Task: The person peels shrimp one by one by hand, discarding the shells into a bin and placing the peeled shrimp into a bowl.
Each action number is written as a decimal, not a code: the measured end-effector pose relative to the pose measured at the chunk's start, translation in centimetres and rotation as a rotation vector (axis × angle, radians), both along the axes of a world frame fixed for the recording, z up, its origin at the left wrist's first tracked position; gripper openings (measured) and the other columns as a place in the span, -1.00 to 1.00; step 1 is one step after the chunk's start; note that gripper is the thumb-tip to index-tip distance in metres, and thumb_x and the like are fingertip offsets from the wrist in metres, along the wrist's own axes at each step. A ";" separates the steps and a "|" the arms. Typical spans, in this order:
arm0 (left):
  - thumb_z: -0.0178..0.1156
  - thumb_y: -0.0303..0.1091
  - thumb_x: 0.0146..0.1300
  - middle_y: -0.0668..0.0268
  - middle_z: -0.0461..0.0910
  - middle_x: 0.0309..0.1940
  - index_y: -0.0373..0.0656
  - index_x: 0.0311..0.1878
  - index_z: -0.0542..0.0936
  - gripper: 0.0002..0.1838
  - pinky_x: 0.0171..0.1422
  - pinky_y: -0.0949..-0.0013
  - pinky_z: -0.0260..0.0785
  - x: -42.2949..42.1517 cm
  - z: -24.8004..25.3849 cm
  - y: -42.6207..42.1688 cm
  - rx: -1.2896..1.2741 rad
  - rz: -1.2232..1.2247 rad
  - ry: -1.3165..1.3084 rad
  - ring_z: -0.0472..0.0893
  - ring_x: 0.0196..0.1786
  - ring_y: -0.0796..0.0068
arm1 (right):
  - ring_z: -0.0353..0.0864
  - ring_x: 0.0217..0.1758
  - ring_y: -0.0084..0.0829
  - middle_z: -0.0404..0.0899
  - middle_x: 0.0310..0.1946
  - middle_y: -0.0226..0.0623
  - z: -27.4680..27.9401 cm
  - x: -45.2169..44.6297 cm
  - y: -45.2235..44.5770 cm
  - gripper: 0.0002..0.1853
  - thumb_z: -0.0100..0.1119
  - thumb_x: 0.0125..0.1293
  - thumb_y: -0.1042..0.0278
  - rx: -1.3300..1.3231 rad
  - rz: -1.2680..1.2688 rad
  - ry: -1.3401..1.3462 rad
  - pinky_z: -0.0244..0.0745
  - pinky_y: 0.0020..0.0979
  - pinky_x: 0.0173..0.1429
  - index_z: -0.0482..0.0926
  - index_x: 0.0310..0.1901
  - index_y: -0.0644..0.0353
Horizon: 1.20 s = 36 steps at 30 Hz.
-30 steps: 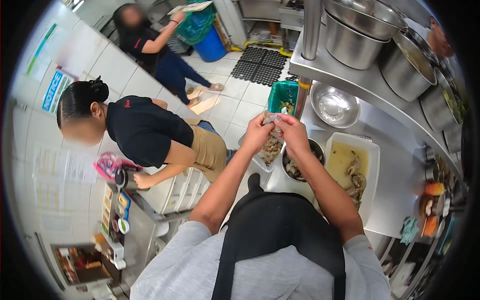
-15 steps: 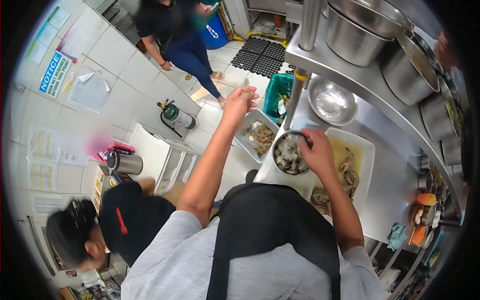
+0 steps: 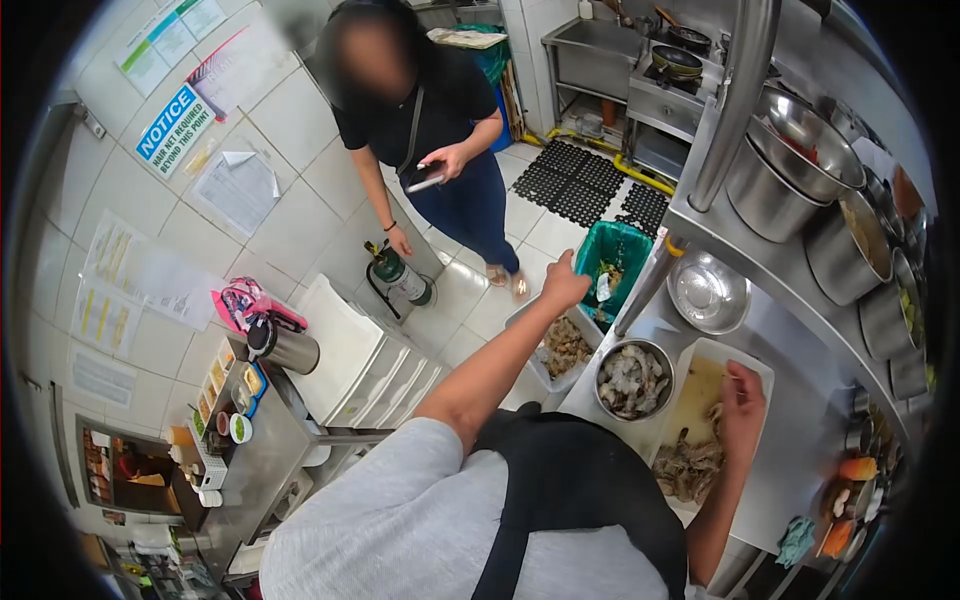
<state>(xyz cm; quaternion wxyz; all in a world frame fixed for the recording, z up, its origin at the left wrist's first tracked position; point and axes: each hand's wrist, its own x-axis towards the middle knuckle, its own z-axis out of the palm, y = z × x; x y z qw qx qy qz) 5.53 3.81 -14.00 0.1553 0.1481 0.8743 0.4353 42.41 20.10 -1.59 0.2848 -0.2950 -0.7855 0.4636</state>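
My left hand hangs over the white bin of shrimp peelings, by the green bin. Its fingers look closed; what they hold, if anything, is hidden. Over the right side of a white tub is my right hand, its fingers loosely bent and apart, with nothing visible in them. Unpeeled shrimp lie in that tub, in yellowish liquid. Between my arms stands a round metal bowl of peeled grey shrimp.
An empty metal bowl sits behind the tub. Overhead at right, a steel shelf carries metal pots. A person holding a phone stands ahead, near a fire extinguisher. White drawers are at my left.
My right hand has left the metal bowl and moved right, over the tub. My left hand has lowered toward the bins. The standing person is nearer; another person at lower left is out of view.
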 end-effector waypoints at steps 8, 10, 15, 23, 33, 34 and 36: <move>0.33 -0.27 0.13 -0.08 0.57 0.09 -0.16 0.50 0.36 -0.19 0.36 0.07 0.41 -2.0 3.1 2.9 0.169 -0.128 -0.069 0.57 0.15 0.02 | 0.63 0.12 -0.49 0.67 0.15 -0.33 -0.5 7.3 4.4 -0.63 0.22 0.51 0.24 -0.090 -0.329 0.139 0.53 -0.44 0.17 0.63 0.24 0.21; 0.35 -0.30 0.18 0.07 0.61 -0.02 -0.09 0.51 0.35 -0.22 0.27 0.08 0.44 -1.6 3.7 2.6 0.241 -0.081 -0.246 0.60 0.05 0.21 | 0.63 0.05 -0.52 0.69 0.06 -0.33 1.6 7.8 3.8 -0.68 0.21 0.51 0.28 -0.074 -0.385 0.106 0.54 -0.44 0.14 0.67 0.18 0.23; 0.24 -0.28 0.35 0.16 0.50 0.30 0.04 0.64 0.10 -0.16 0.23 0.12 0.44 -0.3 5.2 3.0 0.242 -0.095 -0.440 0.53 0.28 0.18 | 0.64 -0.16 -0.59 0.73 -0.18 -0.38 1.8 9.2 4.0 -0.75 0.24 0.47 0.34 -0.087 -0.440 0.141 0.53 -0.50 -0.05 0.71 0.08 0.25; 0.27 -0.30 0.33 0.15 0.50 0.31 -0.05 0.63 0.11 -0.15 0.15 0.18 0.44 0.8 5.7 3.1 0.250 -0.089 -0.428 0.53 0.20 0.26 | 0.67 -0.19 -0.42 0.73 -0.10 -0.23 -2.9 8.8 3.7 -0.73 0.30 0.37 0.36 -0.022 -0.384 -0.112 0.56 -0.38 -0.06 0.72 0.06 0.23; 0.29 -0.30 0.34 0.09 0.48 0.32 -0.08 0.63 0.12 -0.15 0.20 0.18 0.43 0.7 5.2 1.0 0.245 -0.061 -0.456 0.51 0.27 0.20 | 0.70 -0.07 0.02 0.71 -0.22 -0.02 -8.7 8.2 1.0 -0.81 0.20 0.19 0.44 0.147 0.098 -0.804 0.56 -0.07 0.07 0.72 -0.16 0.17; 0.28 -0.30 0.35 0.09 0.48 0.32 -0.08 0.63 0.12 -0.16 0.22 0.18 0.43 0.4 5.1 0.9 0.248 -0.058 -0.458 0.51 0.29 0.19 | 0.70 -0.07 0.03 0.71 -0.25 -0.01 -9.2 8.4 0.7 -0.80 0.18 0.19 0.45 0.156 0.140 -0.785 0.55 -0.03 0.07 0.71 -0.16 0.16; 0.28 -0.30 0.36 0.08 0.48 0.33 -0.08 0.63 0.12 -0.17 0.24 0.17 0.42 0.2 4.8 0.6 0.248 -0.050 -0.462 0.50 0.31 0.16 | 0.68 0.01 0.02 0.70 -0.19 -0.04 -9.3 8.7 0.6 -0.79 0.21 0.16 0.47 0.154 0.159 -0.767 0.54 -0.02 0.10 0.71 -0.16 0.14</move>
